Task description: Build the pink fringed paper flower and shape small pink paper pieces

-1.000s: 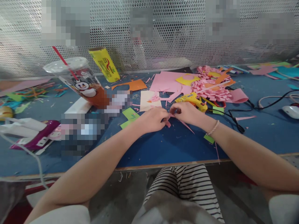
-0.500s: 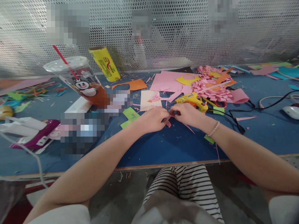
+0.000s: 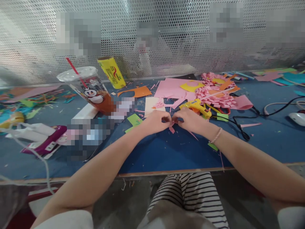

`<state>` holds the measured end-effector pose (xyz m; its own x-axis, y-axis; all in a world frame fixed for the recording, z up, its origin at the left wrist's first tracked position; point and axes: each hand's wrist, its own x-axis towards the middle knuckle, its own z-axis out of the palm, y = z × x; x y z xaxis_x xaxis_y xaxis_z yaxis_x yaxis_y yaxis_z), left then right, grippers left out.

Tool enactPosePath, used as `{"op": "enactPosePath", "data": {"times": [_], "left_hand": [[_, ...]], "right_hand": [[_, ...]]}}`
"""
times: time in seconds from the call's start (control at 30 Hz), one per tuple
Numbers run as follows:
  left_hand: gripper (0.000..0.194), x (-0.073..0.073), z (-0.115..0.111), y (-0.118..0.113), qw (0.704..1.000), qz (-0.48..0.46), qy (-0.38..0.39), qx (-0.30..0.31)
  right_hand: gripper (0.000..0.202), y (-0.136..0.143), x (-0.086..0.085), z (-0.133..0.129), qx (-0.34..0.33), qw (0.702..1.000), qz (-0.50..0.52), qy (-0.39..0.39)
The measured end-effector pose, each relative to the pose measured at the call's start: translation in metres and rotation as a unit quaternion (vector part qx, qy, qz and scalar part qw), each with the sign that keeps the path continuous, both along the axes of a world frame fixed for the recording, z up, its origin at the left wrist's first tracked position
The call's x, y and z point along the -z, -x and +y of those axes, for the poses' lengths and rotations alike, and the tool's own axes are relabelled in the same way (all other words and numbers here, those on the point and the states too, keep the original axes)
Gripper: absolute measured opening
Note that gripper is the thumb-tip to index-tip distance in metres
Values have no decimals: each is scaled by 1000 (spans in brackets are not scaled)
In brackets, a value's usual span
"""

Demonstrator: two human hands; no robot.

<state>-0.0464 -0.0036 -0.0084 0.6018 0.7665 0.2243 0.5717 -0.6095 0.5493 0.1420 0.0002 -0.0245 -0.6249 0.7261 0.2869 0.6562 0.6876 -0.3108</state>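
My left hand [image 3: 159,121] and my right hand [image 3: 188,119] meet over the blue table, thumbs and fingers pinched on a small pink paper strip [image 3: 172,129]. One end of the strip hangs below the fingertips; the rest is hidden between them. Just behind my right hand lies a yellow glue gun [image 3: 197,107]. A cream paper square [image 3: 150,105] with pink scraps on it sits beyond my left hand. Green paper pieces [image 3: 134,120] lie beside my left wrist. Pink fringed paper flowers [image 3: 216,95] are piled behind the glue gun.
A tilted plastic cup of drink [image 3: 95,95] with a red straw stands at the left, near a yellow can-like container [image 3: 112,72]. A purple power strip [image 3: 49,140] has plugs and a white cable. Black cords [image 3: 240,125] and a white mouse [image 3: 296,118] are at the right.
The view has shifted slightly, so the table items sit a little lower and further right at the left side. My fingers have moved slightly on the pink strip, and more of it shows.
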Motion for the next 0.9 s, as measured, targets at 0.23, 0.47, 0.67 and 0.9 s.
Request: {"op": "enactPosePath", "data": {"times": [0.23, 0.47, 0.67, 0.9], "left_hand": [[6, -2, 7, 1, 982, -153, -90, -61], [5, -2, 1, 3, 960, -124, -249, -30], [7, -3, -6, 3, 948, -104, -301, -23], [12, -5, -10, -1, 945, -154, -286, -28]], "right_hand": [[24, 3, 4, 0, -7, 998, 57, 9], [26, 1, 0, 1, 11, 990, 143, 11], [20, -1, -13, -1, -2, 962, 266, 57], [12, 1, -22, -9, -26, 923, 343, 175]]}}
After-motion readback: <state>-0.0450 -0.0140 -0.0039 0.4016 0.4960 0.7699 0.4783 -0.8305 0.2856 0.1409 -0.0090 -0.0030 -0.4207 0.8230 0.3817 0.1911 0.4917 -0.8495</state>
